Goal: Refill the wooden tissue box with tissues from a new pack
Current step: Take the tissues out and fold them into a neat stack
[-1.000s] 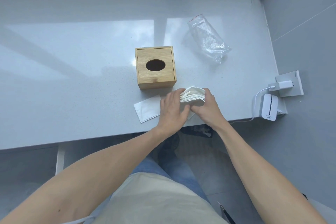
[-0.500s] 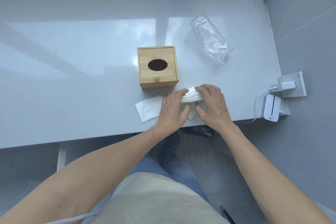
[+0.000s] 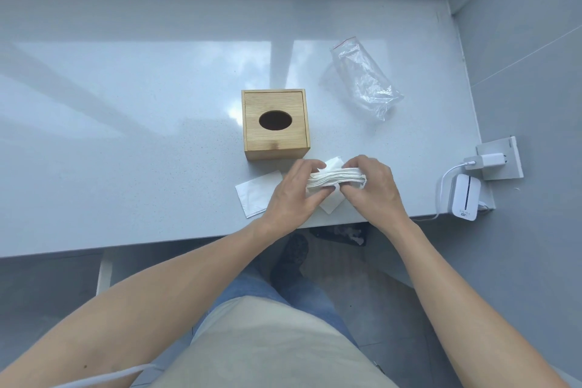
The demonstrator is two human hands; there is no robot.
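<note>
Both hands hold a stack of white tissues [image 3: 337, 178] just above the near edge of the table [image 3: 126, 135]. The left hand [image 3: 296, 195] grips the stack's left end, thumb underneath and fingers curled over the top. The right hand [image 3: 371, 189] pinches the right end the same way. A loose tissue sheet [image 3: 256, 195] lies flat on the table just left of the hands. The wooden tissue box [image 3: 275, 124], its oval opening dark, stands just beyond them. Further toward the far right, an empty clear plastic wrapper [image 3: 365, 79] lies crumpled. At the right edge, a white charger [image 3: 464, 197] hangs near a wall socket [image 3: 500, 157].
</note>
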